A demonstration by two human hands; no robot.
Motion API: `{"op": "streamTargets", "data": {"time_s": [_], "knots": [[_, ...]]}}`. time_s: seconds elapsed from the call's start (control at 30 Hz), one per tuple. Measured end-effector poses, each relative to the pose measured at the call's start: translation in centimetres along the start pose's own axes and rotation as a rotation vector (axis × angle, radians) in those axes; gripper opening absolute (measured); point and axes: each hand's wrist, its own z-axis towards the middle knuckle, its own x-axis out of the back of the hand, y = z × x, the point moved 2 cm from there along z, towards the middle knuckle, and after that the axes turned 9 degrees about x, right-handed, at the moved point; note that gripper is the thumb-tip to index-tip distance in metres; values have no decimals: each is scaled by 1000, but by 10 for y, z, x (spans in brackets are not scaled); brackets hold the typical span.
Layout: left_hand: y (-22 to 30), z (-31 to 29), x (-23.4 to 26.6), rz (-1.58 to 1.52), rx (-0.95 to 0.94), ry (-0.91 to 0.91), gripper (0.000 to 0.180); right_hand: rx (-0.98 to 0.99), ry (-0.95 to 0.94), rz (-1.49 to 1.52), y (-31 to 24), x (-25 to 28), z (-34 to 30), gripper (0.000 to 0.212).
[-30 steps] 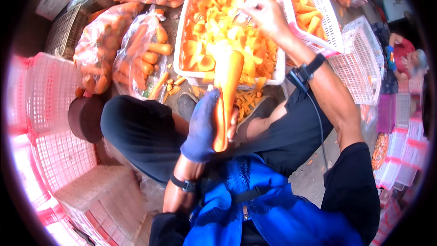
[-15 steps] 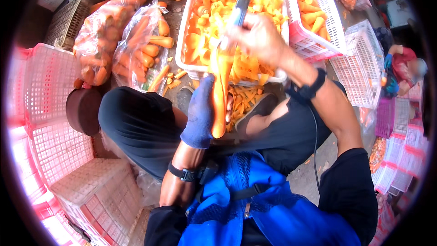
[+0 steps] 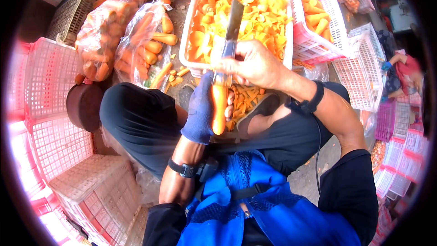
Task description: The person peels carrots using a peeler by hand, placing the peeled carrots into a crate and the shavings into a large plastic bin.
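My left hand, in a dark blue glove with bare fingertips, is closed around a peeled orange carrot above my lap. The carrot's rounded end points toward me. My bare right hand grips a long peeler with a flat dark end and a shiny metal part, held at the carrot's far end. My fingers hide where peeler and carrot meet. Just beyond both hands stands a white tub heaped with orange peelings.
To the right of the tub, a white-and-pink crate holds carrots. Clear bags of carrots lie at the far left. Plastic crates are stacked on my left. Peelings lie between my feet. A person in red is at the far right.
My right hand and the peeler have come toward me along the carrot, nearer to my left hand. The left hand keeps its hold on the carrot.
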Motion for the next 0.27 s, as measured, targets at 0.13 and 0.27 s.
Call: {"op": "streamTargets", "data": {"time_s": [0.13, 0.27], "knots": [[-7, -11, -10, 74, -54, 24, 46, 97, 306, -468, 15, 66, 31, 19], [1, -17, -23, -28, -144, 42, 42, 27, 460, -408, 21, 111, 41, 22]]}}
